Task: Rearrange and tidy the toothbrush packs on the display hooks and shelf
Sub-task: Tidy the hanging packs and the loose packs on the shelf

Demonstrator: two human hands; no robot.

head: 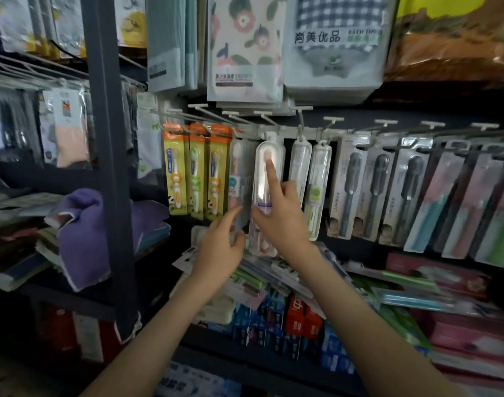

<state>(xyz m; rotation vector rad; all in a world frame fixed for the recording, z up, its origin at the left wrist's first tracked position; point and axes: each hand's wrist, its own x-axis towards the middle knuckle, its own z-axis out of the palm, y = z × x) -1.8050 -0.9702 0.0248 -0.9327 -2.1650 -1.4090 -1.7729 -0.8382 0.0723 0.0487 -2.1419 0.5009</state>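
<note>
Clear case pressed by right hand forefinger, left hand pinching blurred grey pack

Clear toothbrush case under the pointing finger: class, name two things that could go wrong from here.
1. The right hand touches the clear case with an outstretched index finger. The case hangs from a single hook, so a push might swing it into its close neighbours or slip it off.
2. If it falls, it would likely land in the loose pile of packs below, adding to the mess.
</note>
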